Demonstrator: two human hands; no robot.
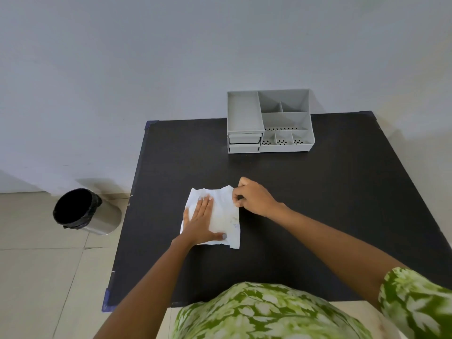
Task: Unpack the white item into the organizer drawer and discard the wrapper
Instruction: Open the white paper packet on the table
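While we stand at the near edge, the black worktop (318, 216) fills most of what we see, running away from us to a pale wall. On the tiled floor to its left sits a steel bin (97, 216) lined with a black bag, tilted in our wide view, its mouth open toward us. At the far side of the worktop, a little right of centre, stands the grey organizer (269, 121): a long tray on its left top, several open compartments to the right, some with perforated floors, and two shallow drawers (244, 142) stacked under the tray, both pushed in. Nearer to us, left of centre, lies the white item (225, 216), a flat packet in crinkled white wrapping, resting on the worktop well apart from the organizer. Our left hand (199, 221) lies flat on it, fingers stretched toward the far side and thumb out to the right, pressing rather than gripping. Our right hand (252, 196) is curled at the packet's far right corner, thumb and fingertips pinching the wrapping's edge there. Green leaf-print sleeves and clothing show at the near bottom.
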